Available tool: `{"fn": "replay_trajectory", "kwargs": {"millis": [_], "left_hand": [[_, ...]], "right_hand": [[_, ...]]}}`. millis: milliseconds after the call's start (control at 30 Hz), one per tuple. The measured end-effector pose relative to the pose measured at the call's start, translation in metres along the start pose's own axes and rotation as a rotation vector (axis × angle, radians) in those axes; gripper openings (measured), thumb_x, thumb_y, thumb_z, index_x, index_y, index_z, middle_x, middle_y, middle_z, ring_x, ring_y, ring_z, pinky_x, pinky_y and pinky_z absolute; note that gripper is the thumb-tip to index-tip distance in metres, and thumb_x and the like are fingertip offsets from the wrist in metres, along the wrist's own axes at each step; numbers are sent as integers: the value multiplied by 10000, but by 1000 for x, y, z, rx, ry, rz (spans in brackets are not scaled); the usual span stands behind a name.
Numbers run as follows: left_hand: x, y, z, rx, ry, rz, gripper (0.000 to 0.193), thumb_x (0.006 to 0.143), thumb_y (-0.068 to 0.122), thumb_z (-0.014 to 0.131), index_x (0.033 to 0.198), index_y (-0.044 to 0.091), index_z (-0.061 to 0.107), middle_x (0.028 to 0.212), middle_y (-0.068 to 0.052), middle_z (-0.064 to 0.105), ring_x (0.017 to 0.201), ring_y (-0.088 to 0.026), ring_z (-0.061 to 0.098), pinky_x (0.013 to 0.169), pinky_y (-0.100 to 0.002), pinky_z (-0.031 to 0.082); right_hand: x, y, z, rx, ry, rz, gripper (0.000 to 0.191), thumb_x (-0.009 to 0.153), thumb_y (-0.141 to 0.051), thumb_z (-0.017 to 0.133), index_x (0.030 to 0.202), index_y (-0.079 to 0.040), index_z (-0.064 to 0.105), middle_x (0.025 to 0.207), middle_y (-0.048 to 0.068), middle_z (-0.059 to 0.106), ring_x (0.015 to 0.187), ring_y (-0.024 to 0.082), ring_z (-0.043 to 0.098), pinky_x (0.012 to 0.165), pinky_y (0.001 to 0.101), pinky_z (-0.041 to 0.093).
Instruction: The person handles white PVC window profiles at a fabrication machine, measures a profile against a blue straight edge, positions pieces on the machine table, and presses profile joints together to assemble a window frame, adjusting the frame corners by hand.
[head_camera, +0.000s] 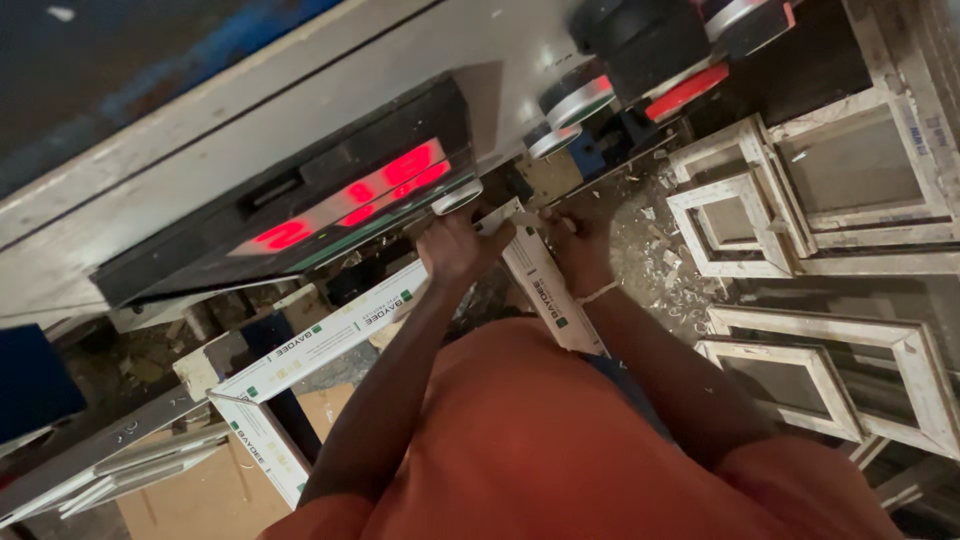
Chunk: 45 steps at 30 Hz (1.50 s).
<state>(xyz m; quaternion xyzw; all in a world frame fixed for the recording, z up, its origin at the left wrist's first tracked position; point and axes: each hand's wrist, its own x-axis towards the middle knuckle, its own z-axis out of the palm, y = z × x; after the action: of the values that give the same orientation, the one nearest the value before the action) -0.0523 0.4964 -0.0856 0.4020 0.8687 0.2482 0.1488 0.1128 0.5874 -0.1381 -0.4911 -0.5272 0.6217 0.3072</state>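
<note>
My left hand (455, 245) grips the top of a white plastic window frame (330, 335) where its two bars meet at a corner. My right hand (580, 240) holds the other bar of the same frame (545, 290), close to that corner. The corner sits against a grey machine (300, 110) with a dark panel showing red lit digits (350, 200). The frame's long bar runs down to the left, under my left arm. My orange shirt (560, 440) fills the bottom of the view.
Several finished white frames (800, 200) lean on the floor at the right, with more (850, 370) lower down. Plastic shavings (660, 260) litter the floor near my right hand. Round knobs and red parts (640, 70) sit on the machine's top right. Metal bars (100, 470) lie at bottom left.
</note>
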Motion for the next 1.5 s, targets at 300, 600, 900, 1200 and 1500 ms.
{"fn": "replay_trajectory", "kwargs": {"millis": [300,600,900,1200,1500], "left_hand": [[-1,-9,21,6,79,15,432,807,602,778,973,205,806,728,-54,757,612,-235,720,593,-415,581],[-2,-12,15,42,3,45,372,972,554,650,1200,292,782,673,-89,725,581,-275,702,571,-429,549],[-13,-6,-2,-206,202,312,162,916,333,754,1022,210,750,985,-35,767,821,-251,749,699,-379,593],[-16,1,-14,-127,244,404,272,833,340,805,1001,135,748,1004,-54,713,963,-269,671,854,-475,489],[-13,1,3,-110,294,345,99,808,198,750,860,115,765,946,-50,741,903,-271,685,915,-490,496]], "right_hand": [[13,24,-3,-79,145,-174,197,947,-167,641,963,-2,747,798,-6,698,695,92,615,602,268,483],[15,7,-8,114,335,31,336,977,-292,709,815,2,709,600,-6,539,516,76,445,480,284,331],[-29,-35,10,117,280,-91,369,1042,-336,651,871,-9,638,657,-68,487,613,35,394,534,273,311],[-30,-25,14,174,271,-203,298,1057,-294,677,972,-10,710,685,-71,496,623,21,372,548,253,292],[-28,-18,11,122,239,-306,285,1094,-267,650,1008,-1,710,780,-60,563,706,21,423,606,255,348]]}}
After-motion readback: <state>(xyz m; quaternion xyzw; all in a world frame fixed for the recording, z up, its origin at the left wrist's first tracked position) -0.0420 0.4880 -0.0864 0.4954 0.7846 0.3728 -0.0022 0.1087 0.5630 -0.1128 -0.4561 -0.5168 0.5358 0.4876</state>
